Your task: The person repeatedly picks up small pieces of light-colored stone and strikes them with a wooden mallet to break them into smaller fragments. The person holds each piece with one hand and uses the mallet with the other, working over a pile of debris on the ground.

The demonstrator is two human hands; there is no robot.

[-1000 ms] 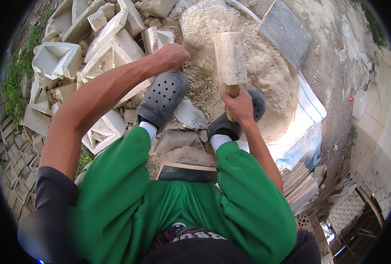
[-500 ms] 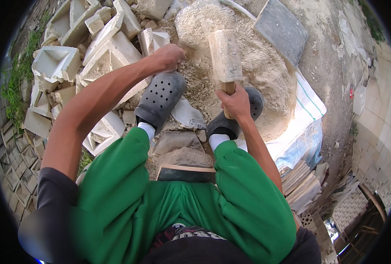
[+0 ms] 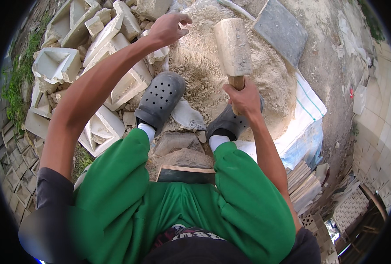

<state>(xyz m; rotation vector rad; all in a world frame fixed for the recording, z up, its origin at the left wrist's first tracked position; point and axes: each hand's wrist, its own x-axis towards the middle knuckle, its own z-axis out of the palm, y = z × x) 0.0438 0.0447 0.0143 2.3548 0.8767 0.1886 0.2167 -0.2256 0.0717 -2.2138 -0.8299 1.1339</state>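
Our right hand (image 3: 244, 97) wrapped its fingers tight around the mallet (image 3: 233, 48) above the sand heap (image 3: 204, 75); our left hand (image 3: 168, 27), fingers spread, hovered at the heap's left edge beside the white blocks (image 3: 116, 57).

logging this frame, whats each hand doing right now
Left hand: open, fingers spread over the broken white blocks, holding nothing.
Right hand: closed around the wooden mallet handle.

Sunlit outdoor yard, dusty ground (image 3: 332, 75), pale paving tiles (image 3: 380, 132), grass strip (image 3: 17, 88)
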